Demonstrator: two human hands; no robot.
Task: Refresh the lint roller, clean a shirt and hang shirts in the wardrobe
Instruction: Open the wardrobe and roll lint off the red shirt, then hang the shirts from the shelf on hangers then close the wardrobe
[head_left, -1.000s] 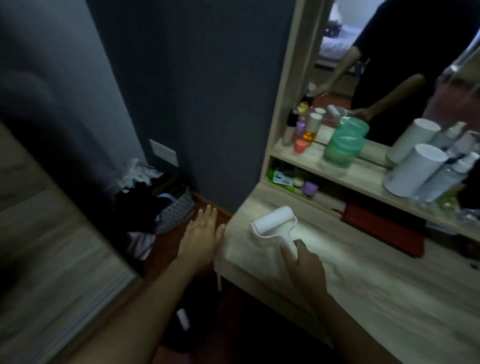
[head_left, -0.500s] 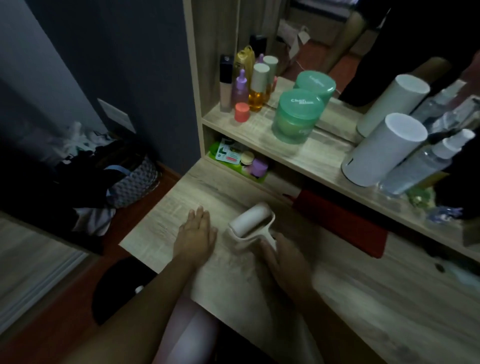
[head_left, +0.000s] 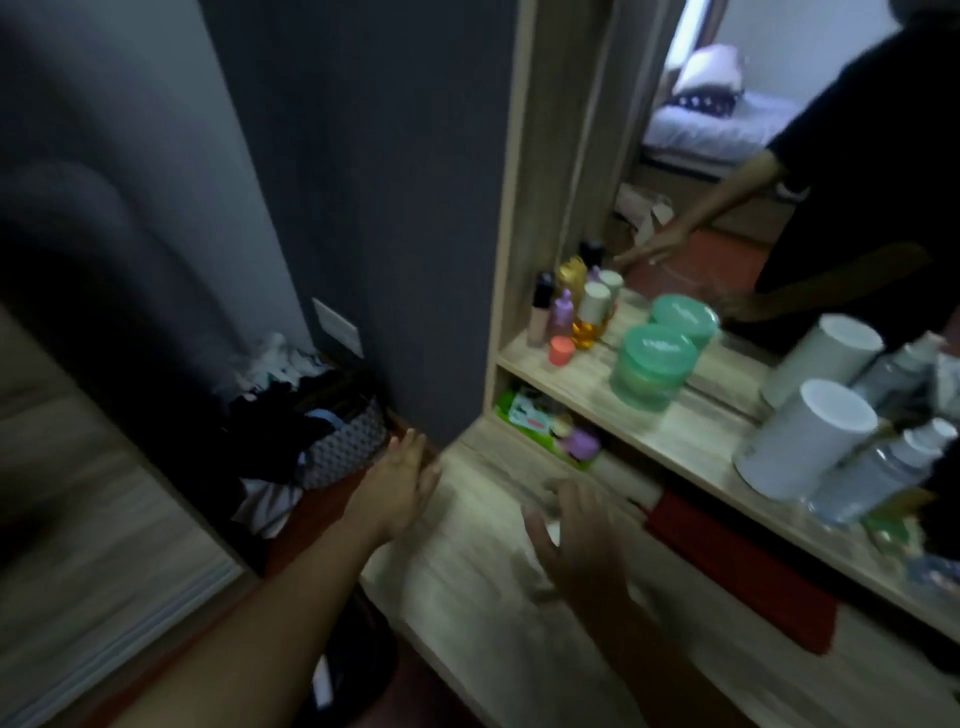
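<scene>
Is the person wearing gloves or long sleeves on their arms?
No gloves. The left hand and right hand are bare, and so are both forearms, with no sleeve reaching them. No watch, bracelet or ring shows, though the picture is blurry. In the mirror, the person wears a black short-sleeved top.

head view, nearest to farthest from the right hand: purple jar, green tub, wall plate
1. Small purple jar, in the cubby just beyond the right hand.
2. Green translucent plastic tub, up on the shelf.
3. Pale rectangular wall plate, far left on the dark wall.
</scene>
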